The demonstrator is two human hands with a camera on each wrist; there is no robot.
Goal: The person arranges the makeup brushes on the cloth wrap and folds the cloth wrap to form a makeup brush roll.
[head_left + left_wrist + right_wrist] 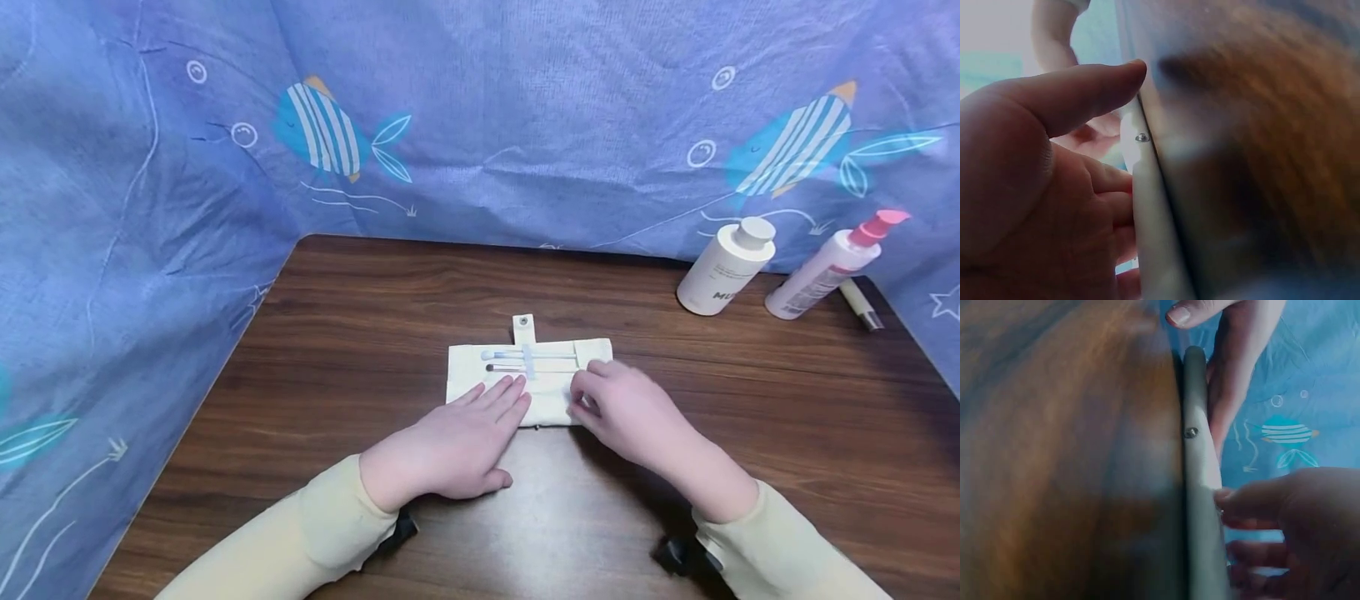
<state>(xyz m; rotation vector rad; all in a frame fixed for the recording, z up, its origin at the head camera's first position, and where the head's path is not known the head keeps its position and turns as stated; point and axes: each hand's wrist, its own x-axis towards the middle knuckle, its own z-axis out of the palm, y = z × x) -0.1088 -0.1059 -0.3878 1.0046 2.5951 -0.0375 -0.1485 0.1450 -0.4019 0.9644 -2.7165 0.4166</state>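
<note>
A white fabric brush case (551, 412) lies unfolded on the table, with a snap strap (523, 327) pointing away from me. Two slim makeup brushes (506, 367) lie in it under a pale blue band (528, 362), heads to the left. My left hand (468, 442) rests flat on the case's left part, fingers straight and thumb spread toward the table. At the right part, my right hand (630, 408) bends its fingers and thumb together at the case. Whether anything is between those fingertips is hidden. A metal snap (1192, 432) shows on the case's near edge.
At the back right stand a white bottle (723, 267) and a pump bottle with a pink top (825, 275). Behind them lies a small tube with a dark end (861, 304). A blue fish-print cloth (525, 125) hangs around the wooden table (360, 317).
</note>
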